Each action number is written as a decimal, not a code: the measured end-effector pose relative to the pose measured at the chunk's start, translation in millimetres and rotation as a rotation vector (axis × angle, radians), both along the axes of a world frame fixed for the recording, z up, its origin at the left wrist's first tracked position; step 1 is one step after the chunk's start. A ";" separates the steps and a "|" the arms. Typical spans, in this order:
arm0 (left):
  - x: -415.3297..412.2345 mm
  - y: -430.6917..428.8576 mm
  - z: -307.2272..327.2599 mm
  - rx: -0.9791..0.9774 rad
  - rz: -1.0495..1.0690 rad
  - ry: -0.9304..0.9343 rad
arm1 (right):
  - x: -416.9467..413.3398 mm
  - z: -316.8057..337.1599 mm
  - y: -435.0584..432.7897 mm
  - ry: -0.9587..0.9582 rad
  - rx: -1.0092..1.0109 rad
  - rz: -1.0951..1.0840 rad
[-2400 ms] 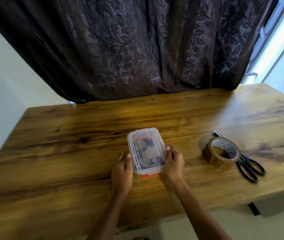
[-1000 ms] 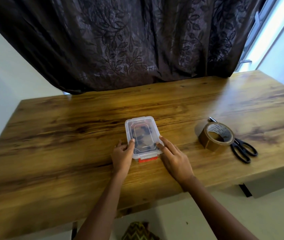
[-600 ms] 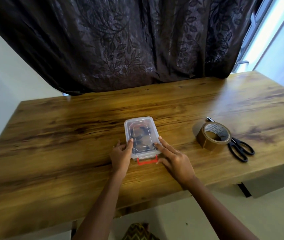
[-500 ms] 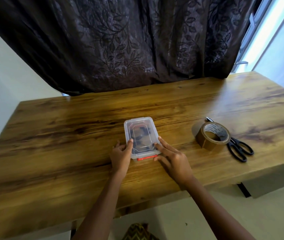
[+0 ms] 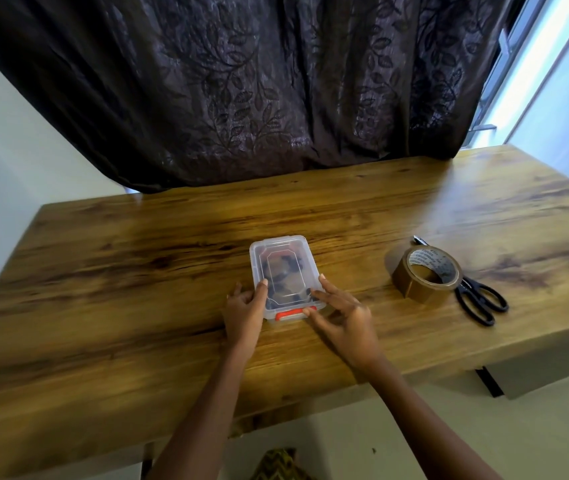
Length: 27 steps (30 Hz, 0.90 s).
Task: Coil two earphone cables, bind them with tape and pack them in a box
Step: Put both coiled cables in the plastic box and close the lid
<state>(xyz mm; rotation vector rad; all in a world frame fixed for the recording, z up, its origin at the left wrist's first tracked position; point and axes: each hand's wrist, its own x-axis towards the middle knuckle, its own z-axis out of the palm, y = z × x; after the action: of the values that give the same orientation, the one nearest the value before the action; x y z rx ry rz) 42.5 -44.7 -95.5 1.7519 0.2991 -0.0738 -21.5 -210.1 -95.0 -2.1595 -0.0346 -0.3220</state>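
A small clear plastic box (image 5: 281, 258) with its lid on lies in the middle of the wooden table (image 5: 103, 306). Dark coiled earphone cables (image 5: 284, 275) show dimly through the lid. A red latch (image 5: 293, 313) sits flat against the box's near end. My left hand (image 5: 245, 311) holds the box's left side, thumb on the lid. My right hand (image 5: 341, 318) rests at the box's near right corner, fingers spread, a fingertip touching the latch.
A roll of brown tape (image 5: 426, 273) stands on the table to the right of the box, with black scissors (image 5: 477, 297) lying just behind and beside it. A dark patterned curtain (image 5: 258, 81) hangs along the table's far edge.
The red latch swung out from the box's near end and is now pressed flat against it. My right hand moved from the box's side to its near right corner.
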 end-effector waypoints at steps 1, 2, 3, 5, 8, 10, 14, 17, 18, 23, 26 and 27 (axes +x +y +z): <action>-0.6 -0.4 1.0 0.009 0.000 -0.007 | 0.1 -1.1 -0.1 0.005 0.002 -0.006; -0.5 -0.1 0.6 0.016 -0.005 -0.009 | -0.1 -1.6 0.1 0.007 0.008 -0.008; -1.1 0.4 1.8 0.027 -0.015 -0.003 | -0.5 -1.7 0.4 0.018 0.032 -0.007; -1.4 3.9 4.2 0.066 -0.047 0.013 | -0.9 0.6 1.3 0.046 0.155 0.002; 3.8 9.5 11.7 0.160 -0.137 0.012 | 4.5 11.1 -0.7 0.062 0.330 -0.016; 10.6 11.1 20.4 0.241 -0.179 0.007 | 15.1 22.7 -3.0 0.081 0.442 -0.026; 27.3 6.5 31.4 0.271 -0.204 0.034 | 57.1 37.9 -7.3 0.246 0.544 -0.192; 36.4 3.8 29.7 0.226 -0.160 0.072 | 98.2 27.9 -12.9 0.471 0.548 -0.248; 37.2 4.2 27.1 0.224 -0.157 0.078 | 107.6 25.1 -13.8 0.537 0.533 -0.250; 38.7 6.7 11.6 0.259 -0.182 0.030 | 135.9 13.9 -15.6 0.643 0.514 -0.185; 39.6 7.1 10.6 0.265 -0.166 0.018 | 138.1 30.9 -6.6 0.666 0.566 -0.163; 40.2 6.7 10.4 0.263 -0.164 0.024 | 138.9 36.7 -3.8 0.659 0.595 -0.165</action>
<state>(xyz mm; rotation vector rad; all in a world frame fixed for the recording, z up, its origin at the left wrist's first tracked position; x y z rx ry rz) 82.7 -38.0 -85.1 2.0364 0.1880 -0.1802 117.4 -213.9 -58.4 -1.5828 0.5465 0.2732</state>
